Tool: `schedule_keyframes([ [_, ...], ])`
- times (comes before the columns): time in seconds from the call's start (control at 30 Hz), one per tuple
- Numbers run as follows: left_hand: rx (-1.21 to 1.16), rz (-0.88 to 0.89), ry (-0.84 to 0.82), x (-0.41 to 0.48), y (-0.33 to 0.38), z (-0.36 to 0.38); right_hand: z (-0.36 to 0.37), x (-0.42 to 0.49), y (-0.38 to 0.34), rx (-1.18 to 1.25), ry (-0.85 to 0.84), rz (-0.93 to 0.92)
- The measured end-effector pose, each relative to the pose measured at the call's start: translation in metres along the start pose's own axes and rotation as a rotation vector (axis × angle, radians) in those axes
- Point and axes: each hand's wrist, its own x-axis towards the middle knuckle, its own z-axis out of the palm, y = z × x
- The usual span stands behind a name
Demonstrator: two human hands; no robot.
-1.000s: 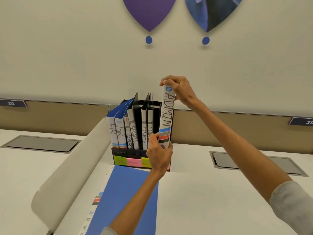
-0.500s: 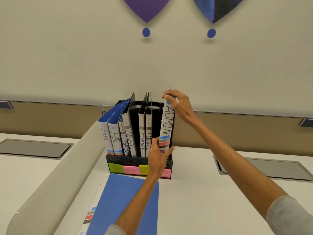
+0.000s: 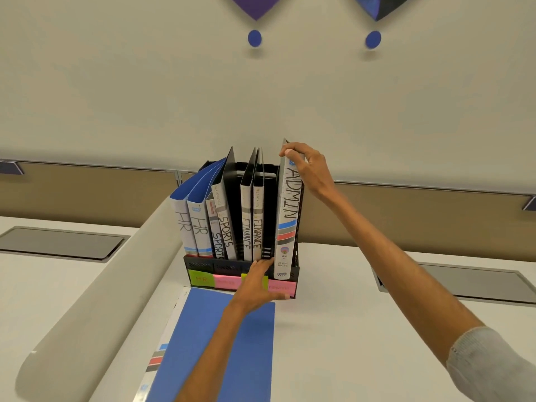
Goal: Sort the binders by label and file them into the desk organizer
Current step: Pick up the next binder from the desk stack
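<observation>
A black desk organizer (image 3: 200, 264) with coloured sticky labels on its front holds upright binders: two marked HR (image 3: 199, 224), two SPORTS (image 3: 225, 227), two FINANCE (image 3: 256, 224). The ADMIN binder (image 3: 287, 219) stands in the rightmost slot. My right hand (image 3: 307, 166) grips its top end, fingers curled over the spine. My left hand (image 3: 256, 282) rests against the organizer's front, fingers straight, beside the ADMIN binder's bottom. A blue binder (image 3: 214, 343) lies flat on the desk in front of the organizer.
The white desk (image 3: 348, 329) ends at a beige and white wall behind the organizer. A curved white divider (image 3: 95, 285) runs along the left. Grey cable hatches (image 3: 61, 242) (image 3: 470, 282) are set into the desk on both sides.
The ADMIN binder has gone down into the rightmost slot. My left hand let go of its lower spine and now lies on the organizer's front. My right hand came down with the binder's top.
</observation>
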Motion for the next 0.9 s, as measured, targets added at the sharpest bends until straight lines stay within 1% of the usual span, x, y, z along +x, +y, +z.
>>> schedule_keyframes([
  [0.1, 0.011, -0.030, -0.008, 0.001, 0.002, -0.004, -0.002, 0.000, 0.001, -0.007, 0.023, 0.014],
  [0.23, -0.026, -0.072, 0.091, 0.006, 0.000, 0.003, -0.004, -0.002, 0.002, -0.014, 0.039, 0.007],
  [0.37, -0.033, -0.086, 0.192, 0.017, -0.006, 0.013, 0.003, -0.002, 0.000, -0.056, -0.008, -0.061],
  [0.43, -0.024, -0.078, 0.222, 0.016, 0.005, 0.014, 0.007, -0.001, -0.002, -0.070, -0.013, -0.091],
  [0.57, 0.099, -0.040, 0.295, 0.020, 0.018, 0.017, 0.010, -0.006, -0.003, -0.059, 0.030, -0.153],
  [0.7, 0.211, -0.010, 0.291, 0.027, 0.015, 0.017, 0.011, -0.010, -0.002, -0.087, 0.072, -0.177],
  [0.8, 0.279, 0.010, 0.297, 0.031, 0.012, 0.017, 0.014, -0.012, 0.001, -0.116, 0.160, -0.177],
  [0.9, 0.254, -0.065, 0.348, 0.033, 0.016, 0.025, 0.013, -0.016, 0.003, -0.160, 0.272, -0.219],
])
